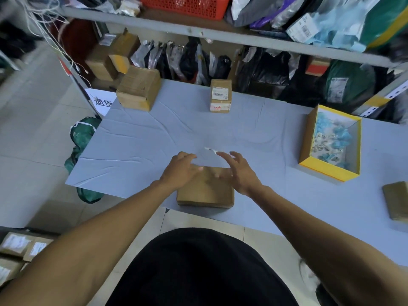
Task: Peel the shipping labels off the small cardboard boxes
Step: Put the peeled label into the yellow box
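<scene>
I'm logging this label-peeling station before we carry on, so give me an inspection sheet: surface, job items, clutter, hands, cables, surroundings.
Surface: table under a creased pale blue cloth.
Job's things: plain box at the near edge, no label visible on it; labelled box upright at the far edge; stacked boxes far left; another box at the right edge.
Clutter: yellow-rimmed open box holding blue and white scraps; small white scrap beyond the hands.
Hands: left hand on the plain box, fingers loosely bent; right hand over it, fingers spread, gripping nothing.
Cables: white cords hang at far left.
Surroundings: shelf packed with parcels; red basket above.
</scene>
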A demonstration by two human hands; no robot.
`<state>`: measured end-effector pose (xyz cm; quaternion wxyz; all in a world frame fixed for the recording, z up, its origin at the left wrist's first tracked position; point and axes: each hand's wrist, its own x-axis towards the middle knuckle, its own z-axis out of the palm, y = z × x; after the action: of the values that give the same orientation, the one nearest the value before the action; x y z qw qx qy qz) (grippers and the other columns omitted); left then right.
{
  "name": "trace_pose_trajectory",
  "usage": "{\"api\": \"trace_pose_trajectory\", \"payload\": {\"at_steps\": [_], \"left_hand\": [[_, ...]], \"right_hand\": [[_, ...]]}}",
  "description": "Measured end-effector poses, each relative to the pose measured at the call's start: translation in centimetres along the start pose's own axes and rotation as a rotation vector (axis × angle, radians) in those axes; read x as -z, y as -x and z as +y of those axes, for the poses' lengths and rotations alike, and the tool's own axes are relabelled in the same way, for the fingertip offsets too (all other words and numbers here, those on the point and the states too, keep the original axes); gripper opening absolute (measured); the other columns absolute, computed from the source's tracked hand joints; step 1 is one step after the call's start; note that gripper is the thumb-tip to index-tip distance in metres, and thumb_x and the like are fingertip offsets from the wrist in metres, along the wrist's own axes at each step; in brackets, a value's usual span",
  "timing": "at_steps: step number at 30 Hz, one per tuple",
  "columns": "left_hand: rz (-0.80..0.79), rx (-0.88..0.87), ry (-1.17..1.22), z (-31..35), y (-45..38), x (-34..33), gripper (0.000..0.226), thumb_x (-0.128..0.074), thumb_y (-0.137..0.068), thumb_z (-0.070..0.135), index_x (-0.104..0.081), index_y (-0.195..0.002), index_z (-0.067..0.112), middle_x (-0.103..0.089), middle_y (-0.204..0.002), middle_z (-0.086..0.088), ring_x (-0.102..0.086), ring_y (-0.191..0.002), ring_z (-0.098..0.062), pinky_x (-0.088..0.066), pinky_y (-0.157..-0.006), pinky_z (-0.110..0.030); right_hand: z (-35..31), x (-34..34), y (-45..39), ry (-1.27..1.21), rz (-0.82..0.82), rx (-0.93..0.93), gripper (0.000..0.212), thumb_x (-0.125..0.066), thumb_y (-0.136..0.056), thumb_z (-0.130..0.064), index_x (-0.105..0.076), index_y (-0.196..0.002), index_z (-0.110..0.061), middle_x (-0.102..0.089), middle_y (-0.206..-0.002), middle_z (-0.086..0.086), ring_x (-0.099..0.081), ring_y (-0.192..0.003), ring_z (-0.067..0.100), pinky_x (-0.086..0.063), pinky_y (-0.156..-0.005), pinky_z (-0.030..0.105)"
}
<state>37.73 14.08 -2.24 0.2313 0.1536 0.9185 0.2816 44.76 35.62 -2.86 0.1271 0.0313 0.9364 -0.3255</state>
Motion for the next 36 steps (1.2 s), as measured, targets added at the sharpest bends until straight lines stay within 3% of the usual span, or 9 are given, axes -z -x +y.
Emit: {"api": "trace_pose_trajectory", "payload": {"at_steps": [2, 5, 8, 11, 16, 22, 27, 33, 36], "left_hand": [[0.035, -0.074, 0.034, 2.0, -1.5, 1.7, 0.048, -0.060, -0.094, 0.036, -0.050, -0.137, 0.017, -0.050, -0.137, -0.008, -0.049, -0.124, -0.024, -0.041, -0.101, -0.033], [0.079, -0.067, 0.226, 5.1, -4.0, 4.8, 0.029, -0.060, -0.094, 0.028, -0.062, -0.119, 0.013, -0.063, -0.120, -0.008, -0.060, -0.107, -0.025, -0.049, -0.088, -0.035], [0.006, -0.088, 0.335, 7.5, -5.3, 7.5, 0.012, -0.062, -0.092, 0.022, -0.068, -0.099, 0.014, -0.067, -0.100, -0.010, -0.066, -0.093, -0.030, -0.054, -0.082, -0.038], [-0.013, -0.176, 0.330, 9.2, -5.4, 9.5, 0.009, -0.072, -0.086, 0.019, -0.069, -0.093, 0.015, -0.068, -0.097, -0.009, -0.062, -0.089, -0.023, -0.051, -0.079, -0.037], [0.002, -0.228, 0.367, 10.8, -5.8, 11.6, 0.023, -0.081, -0.076, 0.013, -0.061, -0.086, 0.016, -0.069, -0.095, -0.006, -0.062, -0.089, -0.021, -0.050, -0.077, -0.032], [-0.160, -0.134, 0.564, 12.3, -5.3, 12.7, 0.027, -0.074, -0.083, 0.010, -0.061, -0.107, 0.011, -0.069, -0.095, -0.010, -0.067, -0.088, -0.023, -0.056, -0.086, -0.040], [-0.251, -0.120, 0.681, 13.3, -5.2, 13.3, 0.021, -0.070, -0.084, 0.000, -0.061, -0.100, 0.011, -0.066, -0.093, -0.013, -0.064, -0.081, -0.022, -0.057, -0.080, -0.035], [-0.073, -0.143, 0.420, 14.8, -6.0, 13.4, 0.015, -0.075, -0.079, -0.001, -0.069, -0.092, 0.001, -0.068, -0.098, -0.016, -0.068, -0.092, -0.029, -0.059, -0.082, -0.037], [0.054, -0.075, 0.420, 15.2, -6.3, 13.7, 0.012, -0.076, -0.076, -0.004, -0.069, -0.082, 0.005, -0.068, -0.092, -0.014, -0.068, -0.090, -0.029, -0.060, -0.078, -0.038]], "right_hand": [[-1.4, 2.0, -1.5, -0.053, 0.046, 0.027, 0.043, -0.064, -0.090, -0.040, -0.053, -0.131, -0.033, -0.038, -0.143, 0.011, -0.047, -0.124, 0.027, -0.043, -0.099, 0.035], [-4.3, 5.4, -4.0, -0.281, 0.189, -0.059, 0.014, -0.067, -0.089, -0.028, -0.070, -0.100, -0.018, -0.059, -0.109, 0.006, -0.063, -0.093, 0.020, -0.054, -0.085, 0.036], [-6.6, 8.4, -5.8, -0.473, 0.186, -0.161, 0.015, -0.065, -0.091, -0.016, -0.070, -0.097, -0.003, -0.064, -0.087, 0.006, -0.064, -0.084, 0.022, -0.057, -0.074, 0.030], [-8.5, 10.9, -6.3, -0.597, 0.139, -0.205, 0.014, -0.062, -0.092, -0.010, -0.068, -0.097, 0.002, -0.069, -0.095, 0.017, -0.067, -0.085, 0.021, -0.058, -0.072, 0.023], [-10.1, 13.7, -5.8, -0.782, 0.099, -0.184, 0.007, -0.059, -0.093, -0.005, -0.064, -0.092, 0.000, -0.072, -0.095, 0.017, -0.072, -0.088, 0.023, -0.059, -0.077, 0.026], [-10.4, 15.7, -5.1, -0.846, 0.047, -0.174, 0.010, -0.060, -0.092, 0.002, -0.061, -0.083, -0.002, -0.071, -0.084, 0.014, -0.072, -0.077, 0.020, -0.059, -0.072, 0.025], [-10.9, 16.2, -4.9, -0.733, 0.101, -0.178, 0.010, -0.067, -0.084, 0.008, -0.062, -0.092, 0.004, -0.066, -0.092, 0.019, -0.072, -0.079, 0.025, -0.060, -0.072, 0.026], [-11.7, 16.2, -4.8, -0.428, 0.191, -0.130, 0.050, -0.074, -0.075, 0.009, -0.049, -0.115, -0.008, -0.058, -0.104, 0.012, -0.070, -0.079, 0.031, -0.060, -0.061, 0.029], [-11.5, 16.2, -4.8, -0.157, 0.210, -0.053, 0.041, -0.079, -0.074, -0.014, -0.060, -0.110, -0.018, -0.062, -0.107, 0.001, -0.065, -0.088, 0.024, -0.053, -0.066, 0.033]]}}
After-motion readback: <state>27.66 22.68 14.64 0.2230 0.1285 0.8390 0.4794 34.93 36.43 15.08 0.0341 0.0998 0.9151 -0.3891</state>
